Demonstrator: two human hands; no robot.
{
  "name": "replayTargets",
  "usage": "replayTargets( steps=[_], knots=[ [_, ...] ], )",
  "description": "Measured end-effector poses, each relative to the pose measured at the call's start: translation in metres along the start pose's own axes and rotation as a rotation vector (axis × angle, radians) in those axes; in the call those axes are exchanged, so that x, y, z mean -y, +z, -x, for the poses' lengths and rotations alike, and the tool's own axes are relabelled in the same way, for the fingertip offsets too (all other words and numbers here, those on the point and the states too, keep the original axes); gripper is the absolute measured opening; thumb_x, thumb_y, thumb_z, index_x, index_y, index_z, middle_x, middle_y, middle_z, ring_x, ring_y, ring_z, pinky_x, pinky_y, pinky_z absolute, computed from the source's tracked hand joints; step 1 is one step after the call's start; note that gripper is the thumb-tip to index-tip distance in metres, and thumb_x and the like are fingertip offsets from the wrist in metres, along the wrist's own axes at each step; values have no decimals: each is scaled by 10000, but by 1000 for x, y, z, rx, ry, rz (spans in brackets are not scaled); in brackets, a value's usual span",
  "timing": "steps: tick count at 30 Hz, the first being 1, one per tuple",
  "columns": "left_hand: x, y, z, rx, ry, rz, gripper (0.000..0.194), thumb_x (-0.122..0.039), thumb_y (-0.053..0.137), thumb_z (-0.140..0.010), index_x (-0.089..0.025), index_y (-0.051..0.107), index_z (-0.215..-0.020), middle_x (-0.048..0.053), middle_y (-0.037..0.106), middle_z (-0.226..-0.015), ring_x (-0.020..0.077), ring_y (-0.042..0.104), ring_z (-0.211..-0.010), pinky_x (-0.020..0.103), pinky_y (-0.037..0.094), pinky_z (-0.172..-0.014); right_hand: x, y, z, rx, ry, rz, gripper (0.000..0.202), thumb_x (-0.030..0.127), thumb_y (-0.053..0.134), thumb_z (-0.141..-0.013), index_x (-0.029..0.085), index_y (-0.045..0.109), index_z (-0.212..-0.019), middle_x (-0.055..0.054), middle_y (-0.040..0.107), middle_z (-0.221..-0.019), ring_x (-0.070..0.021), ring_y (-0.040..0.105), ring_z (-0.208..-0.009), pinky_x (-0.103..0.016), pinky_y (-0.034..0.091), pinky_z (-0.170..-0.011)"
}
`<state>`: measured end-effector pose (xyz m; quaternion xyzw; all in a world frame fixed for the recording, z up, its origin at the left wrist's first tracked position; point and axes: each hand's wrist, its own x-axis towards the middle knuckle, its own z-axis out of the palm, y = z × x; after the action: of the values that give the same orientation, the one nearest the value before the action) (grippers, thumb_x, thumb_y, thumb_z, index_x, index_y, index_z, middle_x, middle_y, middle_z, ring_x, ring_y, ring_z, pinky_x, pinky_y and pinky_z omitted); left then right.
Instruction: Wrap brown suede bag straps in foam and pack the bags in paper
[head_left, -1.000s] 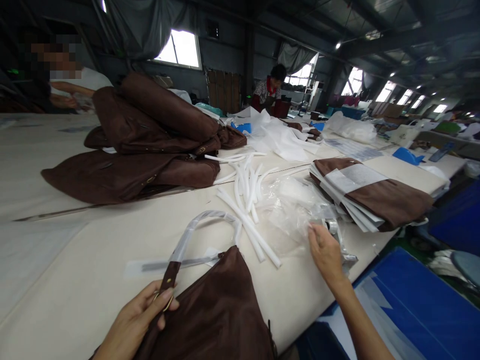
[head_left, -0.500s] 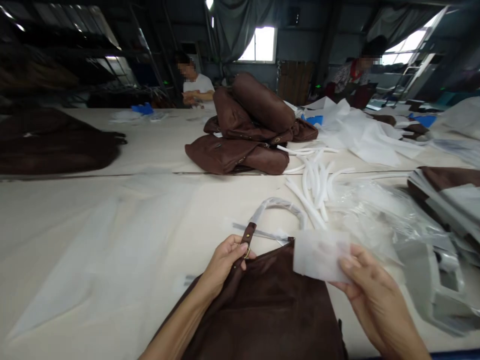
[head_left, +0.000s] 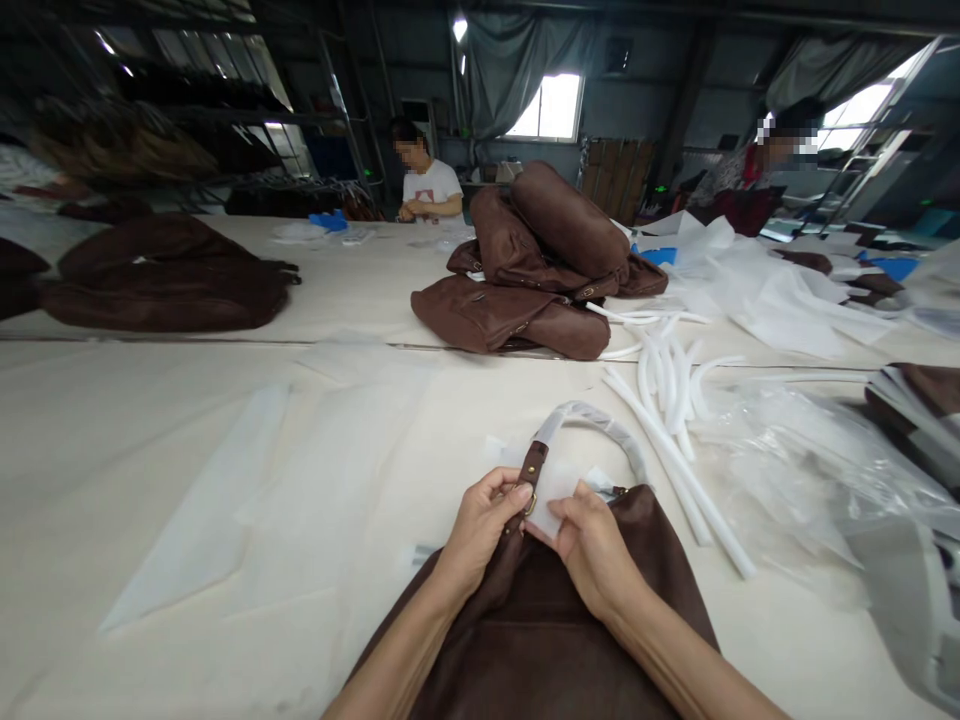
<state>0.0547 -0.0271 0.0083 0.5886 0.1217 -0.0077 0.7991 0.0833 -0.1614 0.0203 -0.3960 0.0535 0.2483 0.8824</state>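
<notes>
A dark brown leather handbag (head_left: pixel 525 650) lies in front of me, its arched handle (head_left: pixel 589 415) wrapped in clear film. At the handle's left base, my left hand (head_left: pixel 484 515) is closed around the brown strap end (head_left: pixel 532 465) with its brass buckle. My right hand (head_left: pixel 592 545) pinches a small sheet of white tissue paper (head_left: pixel 547 515), which sits behind and beside the strap at the buckle. The fingertips of both hands are close together. Part of the paper is hidden by the strap and my fingers.
Several brown bags (head_left: pixel 517 270) are piled across the table, with another bag (head_left: pixel 172 280) at left. White foam tubes (head_left: pixel 667 400), crumpled plastic (head_left: pixel 787 470) and a grey tape dispenser (head_left: pixel 915 600) lie to the right. Thin white sheets (head_left: pixel 202 500) spread at left. Two people (head_left: pixel 431 190) work beyond.
My right hand has moved left with the tissue paper, bringing it from the bag's right side to the strap buckle. My left hand still holds the strap. The view has shifted left.
</notes>
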Motion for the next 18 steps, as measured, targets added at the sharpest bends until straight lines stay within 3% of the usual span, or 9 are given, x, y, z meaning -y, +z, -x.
replayTargets(
  steps=[3,7,9,11,13,15,18],
  knots=[
    [2,0,-1,-2,5,-47,367,-451,735,-776,-157,669,-986,-10,587,-729,108,478,-604,217,383,-574,-2,0,-5,48,30,41,245,204,769,-695,170,685,-923,-45,739,-910,-207,666,-822,-374,552,-813],
    [7,0,0,-41,50,-195,326,-442,708,-782,-163,681,-948,-2,565,-749,126,473,-632,239,392,-613,-7,-3,-11,22,47,62,278,302,816,-711,153,719,-924,-67,753,-910,-233,682,-871,-364,543,-809],
    [10,1,0,-152,120,-332,303,-402,727,-755,-181,686,-959,25,573,-875,151,502,-708,263,427,-676,-9,-5,-13,25,46,55,278,305,823,-704,160,728,-922,-66,756,-928,-231,686,-880,-350,542,-802],
    [11,2,0,-310,175,-397,464,-348,803,-664,-205,652,-1078,63,550,-1092,212,546,-922,304,463,-808,-11,-5,-13,18,54,59,275,302,828,-693,173,733,-917,-55,758,-920,-223,690,-858,-342,545,-793],
    [10,1,-1,-431,162,-299,771,-297,875,-569,-216,543,-1260,103,470,-1303,272,488,-1186,335,441,-959,-10,-5,-12,7,48,73,287,298,831,-683,184,736,-929,-47,759,-915,-222,692,-848,-344,548,-797],
    [7,-2,-3,-469,65,-54,907,-285,888,-580,-206,434,-1361,131,419,-1418,278,460,-1284,333,418,-1030,-9,-5,-12,17,40,86,318,305,828,-687,188,735,-968,-51,758,-948,-229,691,-875,-358,547,-818],
    [0,-10,-6,-411,-121,287,680,-298,812,-707,-121,502,-1285,182,558,-1329,264,623,-1113,341,507,-946,-8,-5,-12,38,40,100,353,321,819,-702,183,728,-1013,-61,752,-1005,-239,685,-914,-370,546,-833]
  ],
)
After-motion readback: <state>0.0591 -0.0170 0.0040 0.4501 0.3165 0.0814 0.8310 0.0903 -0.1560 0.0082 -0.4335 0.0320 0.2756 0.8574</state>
